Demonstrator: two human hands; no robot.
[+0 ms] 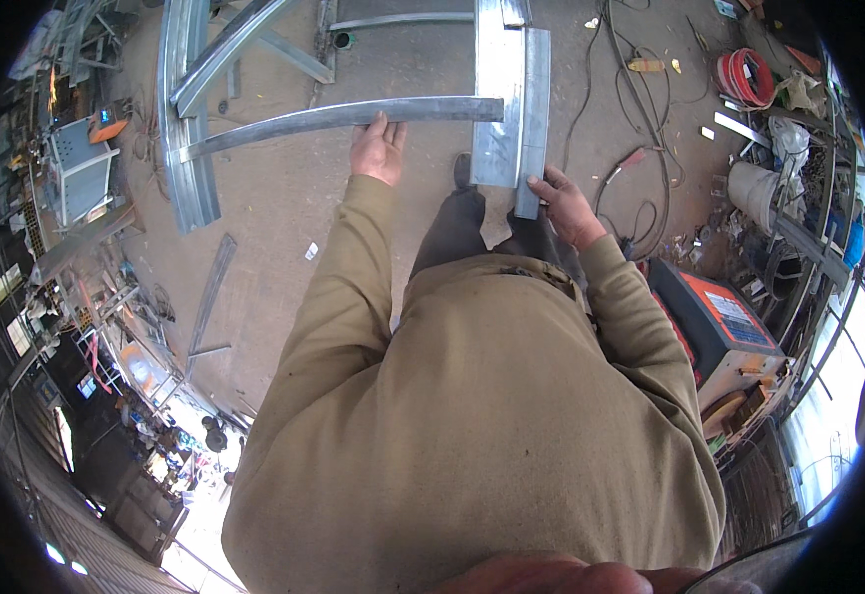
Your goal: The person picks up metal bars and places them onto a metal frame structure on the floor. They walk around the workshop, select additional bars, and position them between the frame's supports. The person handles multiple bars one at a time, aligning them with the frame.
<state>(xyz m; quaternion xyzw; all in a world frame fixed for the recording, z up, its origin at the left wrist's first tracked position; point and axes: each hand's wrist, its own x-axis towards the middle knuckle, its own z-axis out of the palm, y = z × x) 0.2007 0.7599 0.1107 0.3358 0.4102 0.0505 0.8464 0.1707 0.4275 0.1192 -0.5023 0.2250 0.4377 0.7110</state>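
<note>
A grey steel frame (195,119) of long channel sections lies on the concrete floor (284,228), filling its far left part. From the frame's left rail a cross bar (334,116) runs rightward to a short upright channel piece (512,109) near the far middle of the floor. An orange welding machine (720,327) stands at the floor's right edge, with a red coiled hose (746,76) in the far right corner. The left hand (378,150) lies over the cross bar, fingers curled on its top edge. The right hand (563,203) grips the lower end of the channel piece, fingers closed round its edge.
</note>
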